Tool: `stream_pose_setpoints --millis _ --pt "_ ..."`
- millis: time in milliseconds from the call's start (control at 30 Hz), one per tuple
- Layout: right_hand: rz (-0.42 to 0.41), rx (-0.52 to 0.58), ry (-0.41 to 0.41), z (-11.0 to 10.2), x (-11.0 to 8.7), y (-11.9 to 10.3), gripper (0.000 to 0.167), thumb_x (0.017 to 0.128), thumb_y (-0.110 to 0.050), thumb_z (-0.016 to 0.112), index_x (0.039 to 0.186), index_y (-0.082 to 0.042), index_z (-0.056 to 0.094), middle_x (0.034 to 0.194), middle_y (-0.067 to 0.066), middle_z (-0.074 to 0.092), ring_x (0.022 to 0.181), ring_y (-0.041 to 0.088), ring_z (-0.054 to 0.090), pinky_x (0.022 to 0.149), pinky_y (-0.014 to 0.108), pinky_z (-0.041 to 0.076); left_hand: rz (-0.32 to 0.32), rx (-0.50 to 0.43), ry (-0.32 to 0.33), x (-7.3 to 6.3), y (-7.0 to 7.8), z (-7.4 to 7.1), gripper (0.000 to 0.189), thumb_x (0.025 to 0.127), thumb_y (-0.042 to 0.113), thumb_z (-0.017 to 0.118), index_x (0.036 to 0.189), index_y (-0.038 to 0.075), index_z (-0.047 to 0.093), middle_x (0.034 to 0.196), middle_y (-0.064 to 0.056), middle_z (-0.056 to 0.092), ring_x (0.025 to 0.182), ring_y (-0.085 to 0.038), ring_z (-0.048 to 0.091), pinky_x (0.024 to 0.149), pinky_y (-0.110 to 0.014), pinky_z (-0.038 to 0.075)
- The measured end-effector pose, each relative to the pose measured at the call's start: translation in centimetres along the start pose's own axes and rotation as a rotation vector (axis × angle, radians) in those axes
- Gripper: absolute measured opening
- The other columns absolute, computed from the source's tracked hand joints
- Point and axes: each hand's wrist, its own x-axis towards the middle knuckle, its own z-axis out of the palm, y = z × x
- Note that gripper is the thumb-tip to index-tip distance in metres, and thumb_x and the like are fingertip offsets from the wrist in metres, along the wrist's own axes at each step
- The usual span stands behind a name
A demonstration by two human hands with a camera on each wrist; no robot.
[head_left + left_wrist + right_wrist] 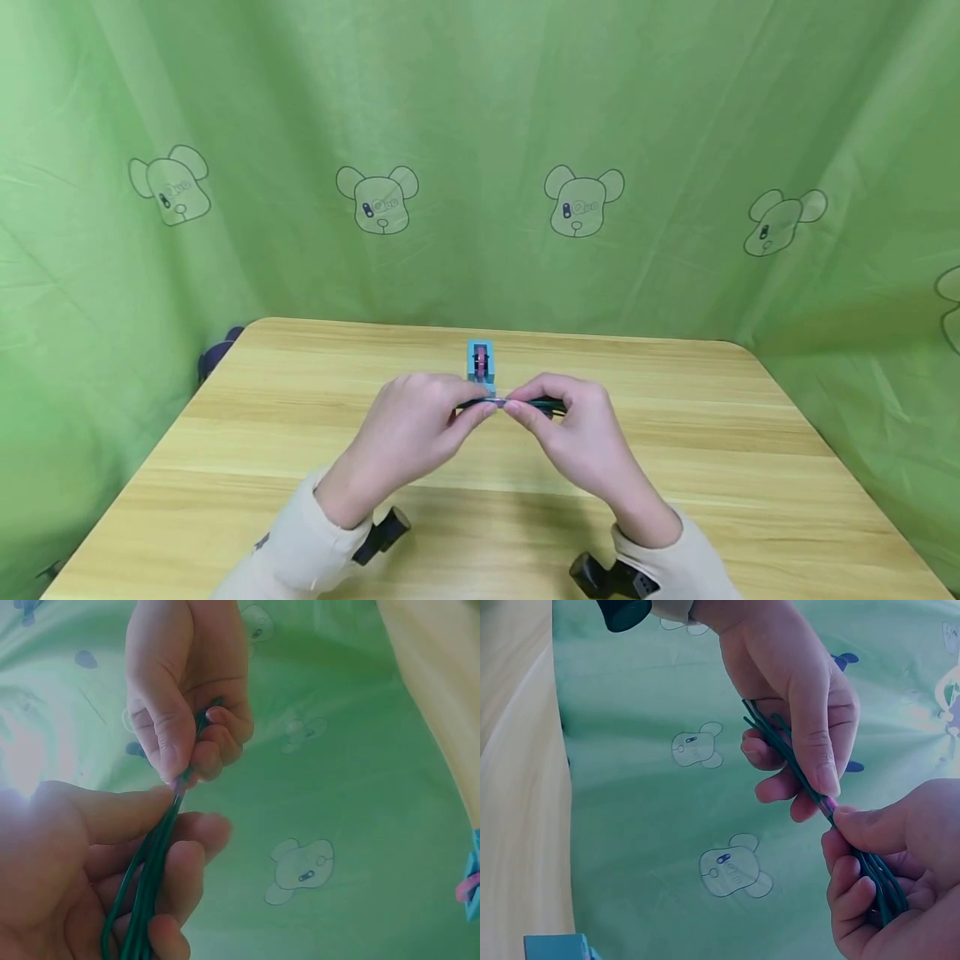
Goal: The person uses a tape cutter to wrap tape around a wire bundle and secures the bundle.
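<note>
Both hands hold a folded bundle of thin green cord (154,874) above the table, level in the head view. A short pinkish, shiny band (827,805), like tape, lies round its middle. The left hand (416,421) pinches the bundle just left of this band between thumb and forefinger. On the other side, the right hand (581,429) pinches it close by, thumb tips nearly meeting. Loops of cord run through the right palm; loose ends stick out past the left hand's fingers. Behind the hands stands a small blue tape dispenser (491,362) with a pink roll, its near end partly hidden.
The wooden table (300,358) is ringed by a green curtain (480,100) printed with bear heads. A dark purple object (217,357) shows beyond the table's left edge. Black wrist devices (384,533) jut out below both sleeves.
</note>
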Motion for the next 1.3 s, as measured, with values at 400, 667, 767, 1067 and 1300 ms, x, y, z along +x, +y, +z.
stream_pose_setpoints --millis 400,667,767,1067,1300 --pt "-0.115 -0.009 0.051 -0.3 -0.9 -1.2 0.007 0.088 -0.01 0.076 0.085 -0.017 0.075 0.081 -0.013 0.069 0.068 0.011 0.06 0.06 0.025 0.05 0.052 -0.013 0.052 -0.5 0.9 -0.8 0.009 0.093 0.023 0.071 0.092 0.016 0.076 0.075 0.013 0.065 0.057 0.0 0.046 0.051 -0.02 0.04" --pt "-0.097 0.007 0.035 0.0 -1.0 -1.3 0.009 0.089 -0.013 0.075 0.086 -0.021 0.075 0.081 -0.014 0.069 0.07 0.011 0.059 0.062 0.027 0.049 0.119 0.014 0.167 -0.7 0.8 -0.4 0.005 0.089 0.021 0.075 0.087 0.017 0.078 0.073 0.011 0.068 0.055 0.0 0.052 0.051 -0.021 0.043" --pt "-0.067 -0.004 0.036 0.0 -1.1 -1.3 0.01 0.089 -0.013 0.075 0.086 -0.023 0.075 0.082 -0.015 0.069 0.073 0.01 0.062 0.066 0.029 0.05 0.146 0.04 0.193 -0.7 0.7 -0.1 0.004 0.088 0.02 0.077 0.085 0.017 0.078 0.072 0.01 0.069 0.055 -0.001 0.054 0.052 -0.022 0.045" --pt "0.038 -0.025 -0.019 -0.3 -0.8 -1.4 0.008 0.09 -0.013 0.073 0.086 -0.02 0.075 0.082 -0.012 0.07 0.075 0.011 0.063 0.067 0.03 0.051 0.226 0.135 0.246 -0.8 0.6 0.1 0.004 0.086 0.02 0.079 0.085 0.017 0.079 0.077 0.009 0.072 0.062 -0.005 0.063 0.052 -0.023 0.041" --pt "0.116 -0.023 -0.137 -0.7 -0.3 -1.3 0.009 0.095 -0.022 0.068 0.091 -0.016 0.074 0.084 -0.008 0.07 0.077 0.011 0.064 0.069 0.03 0.054 0.228 0.134 0.245 -0.8 0.3 0.3 0.005 0.087 0.022 0.079 0.086 0.017 0.079 0.08 0.009 0.073 0.066 -0.006 0.066 0.051 -0.02 0.037"
